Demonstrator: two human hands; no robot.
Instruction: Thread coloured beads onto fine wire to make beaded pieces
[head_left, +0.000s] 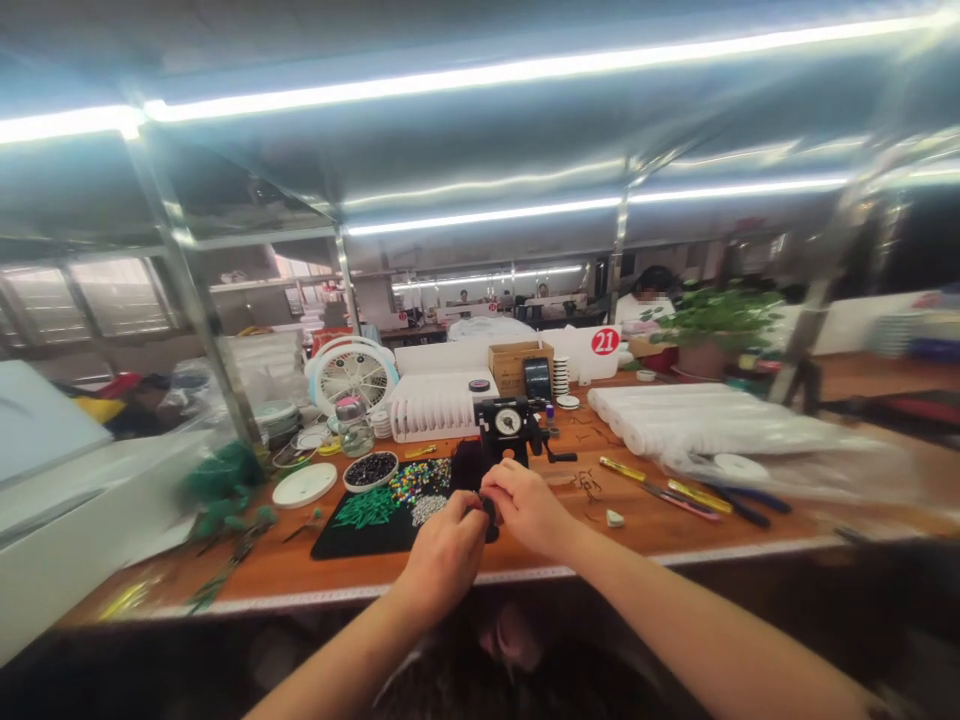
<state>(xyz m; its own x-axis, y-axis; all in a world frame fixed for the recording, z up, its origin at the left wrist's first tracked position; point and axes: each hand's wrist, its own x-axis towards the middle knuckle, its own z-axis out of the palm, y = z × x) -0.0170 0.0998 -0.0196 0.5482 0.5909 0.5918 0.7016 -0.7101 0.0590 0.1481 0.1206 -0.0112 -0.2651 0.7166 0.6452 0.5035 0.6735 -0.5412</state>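
Note:
My left hand (452,548) and my right hand (529,508) meet over the right side of a black mat (337,542). Both have their fingers pinched together at a small dark item that I cannot make out. Just beyond them stands a black hand-cranked winder (508,424) with a round dial. To the left of my hands the mat carries green tube-like pieces (367,507), multicoloured beads (421,480) and silvery beads (429,511). A white dish of black beads (370,470) sits at the mat's back left corner.
Yellow-handled cutters (622,468), dark-handled pliers (742,505) and white rolls (675,420) in plastic lie to the right. A white lid (304,485), a glass jar (354,430) and a fan (354,378) are left. A cardboard box (519,366) stands behind; a person (646,308) sits farther back.

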